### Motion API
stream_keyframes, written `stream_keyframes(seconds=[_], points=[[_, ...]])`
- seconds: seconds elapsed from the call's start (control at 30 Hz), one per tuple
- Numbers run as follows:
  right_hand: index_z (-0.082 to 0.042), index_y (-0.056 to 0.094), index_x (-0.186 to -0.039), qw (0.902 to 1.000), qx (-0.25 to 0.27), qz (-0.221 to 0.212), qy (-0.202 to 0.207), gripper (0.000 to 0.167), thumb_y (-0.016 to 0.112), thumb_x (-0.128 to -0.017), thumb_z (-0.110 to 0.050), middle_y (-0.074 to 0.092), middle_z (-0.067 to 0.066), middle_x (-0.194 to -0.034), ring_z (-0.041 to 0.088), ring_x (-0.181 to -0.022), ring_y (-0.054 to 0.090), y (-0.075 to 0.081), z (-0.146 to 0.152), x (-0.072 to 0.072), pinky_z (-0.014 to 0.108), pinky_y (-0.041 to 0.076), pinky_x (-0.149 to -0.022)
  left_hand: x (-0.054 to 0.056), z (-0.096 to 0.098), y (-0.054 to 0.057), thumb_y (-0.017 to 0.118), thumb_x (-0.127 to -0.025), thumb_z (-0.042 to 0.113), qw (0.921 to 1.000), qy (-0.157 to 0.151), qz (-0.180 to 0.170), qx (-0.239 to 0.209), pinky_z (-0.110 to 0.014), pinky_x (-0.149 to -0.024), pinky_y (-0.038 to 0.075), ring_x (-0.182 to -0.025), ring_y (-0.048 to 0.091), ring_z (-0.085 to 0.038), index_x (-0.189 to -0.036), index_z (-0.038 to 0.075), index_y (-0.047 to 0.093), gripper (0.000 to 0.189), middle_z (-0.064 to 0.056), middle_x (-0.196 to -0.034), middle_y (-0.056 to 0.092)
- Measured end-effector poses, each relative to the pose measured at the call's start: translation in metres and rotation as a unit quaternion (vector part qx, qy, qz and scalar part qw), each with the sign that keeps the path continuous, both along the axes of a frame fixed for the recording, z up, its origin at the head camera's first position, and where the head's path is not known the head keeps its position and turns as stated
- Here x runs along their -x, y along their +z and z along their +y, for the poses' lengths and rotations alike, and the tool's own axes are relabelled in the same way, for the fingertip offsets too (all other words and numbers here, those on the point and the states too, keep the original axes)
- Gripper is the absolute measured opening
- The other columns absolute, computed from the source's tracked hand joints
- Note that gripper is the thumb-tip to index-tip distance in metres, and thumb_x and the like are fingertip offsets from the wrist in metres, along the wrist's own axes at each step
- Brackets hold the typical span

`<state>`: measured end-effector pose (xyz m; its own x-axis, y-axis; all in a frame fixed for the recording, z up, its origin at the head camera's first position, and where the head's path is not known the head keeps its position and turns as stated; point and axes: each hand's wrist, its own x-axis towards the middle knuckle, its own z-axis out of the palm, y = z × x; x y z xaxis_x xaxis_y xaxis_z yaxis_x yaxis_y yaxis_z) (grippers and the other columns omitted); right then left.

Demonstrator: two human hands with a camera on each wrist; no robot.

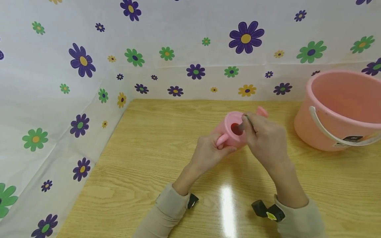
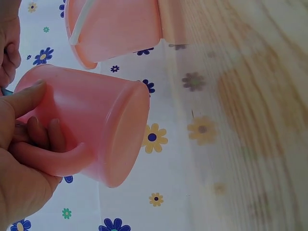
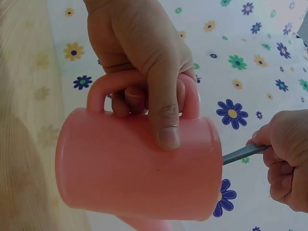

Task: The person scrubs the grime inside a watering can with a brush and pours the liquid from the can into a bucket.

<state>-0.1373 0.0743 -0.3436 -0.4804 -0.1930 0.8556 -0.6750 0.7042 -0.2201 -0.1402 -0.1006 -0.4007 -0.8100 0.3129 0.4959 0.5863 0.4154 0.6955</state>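
Note:
A pink watering can (image 1: 223,129) is held tilted above the table, its round top opening turned toward the right hand. My left hand (image 1: 208,153) grips the can's loop handle (image 3: 137,77), fingers through the loop and thumb laid along the body. The right hand (image 1: 266,142) pinches a slim grey handle (image 3: 244,153) between thumb and curled fingers. That handle runs into the can's opening, and its far end is hidden inside. Beyond the right hand shows the pink spout head (image 1: 262,111). The can's flat base (image 2: 127,137) faces the left wrist camera.
A large pink bucket (image 1: 327,132) with a white bail handle (image 1: 322,127) stands on the wooden table (image 1: 143,148) at the right. White flowered cloth (image 1: 178,33) hangs behind the table and along its left side.

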Motion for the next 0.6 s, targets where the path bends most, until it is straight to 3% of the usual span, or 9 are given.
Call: stream_keyframes(seconds=[0.27, 0.43, 0.6], points=[[-0.002, 0.057, -0.074, 0.9991, -0.022, -0.034, -0.006, 0.019, 0.066, -0.091, -0.001, 0.04, 0.004, -0.054, 0.015, -0.045, 0.03, -0.013, -0.004, 0.01, 0.026, 0.023, -0.043, 0.0, -0.001, 0.0, 0.084, -0.079, 0.011, 0.9998, -0.003, -0.017, -0.009, -0.015, -0.051, 0.035, -0.056, 0.042, -0.003, -0.081, 0.005, 0.059, 0.026, 0.004, -0.062, 0.043], [0.004, 0.067, -0.086, 0.9991, -0.007, -0.04, -0.005, 0.005, 0.067, -0.09, 0.001, 0.055, 0.01, -0.058, 0.017, -0.043, 0.038, -0.011, -0.002, 0.007, 0.029, 0.031, -0.041, 0.0, -0.001, -0.001, 0.085, -0.079, 0.011, 0.9999, -0.005, -0.014, -0.004, -0.015, -0.051, 0.034, -0.056, 0.041, -0.003, -0.079, 0.004, 0.057, 0.028, 0.004, -0.063, 0.04], [0.007, 0.07, -0.093, 1.0, 0.001, -0.01, 0.0, 0.007, 0.066, -0.091, 0.0, 0.063, 0.014, -0.065, 0.019, -0.042, 0.046, -0.003, 0.0, 0.0, 0.031, 0.036, -0.04, 0.0, -0.001, 0.0, 0.085, -0.079, 0.012, 0.9999, -0.005, -0.012, -0.007, -0.015, -0.053, 0.037, -0.059, 0.044, -0.004, -0.086, 0.004, 0.061, 0.026, 0.003, -0.067, 0.046]])
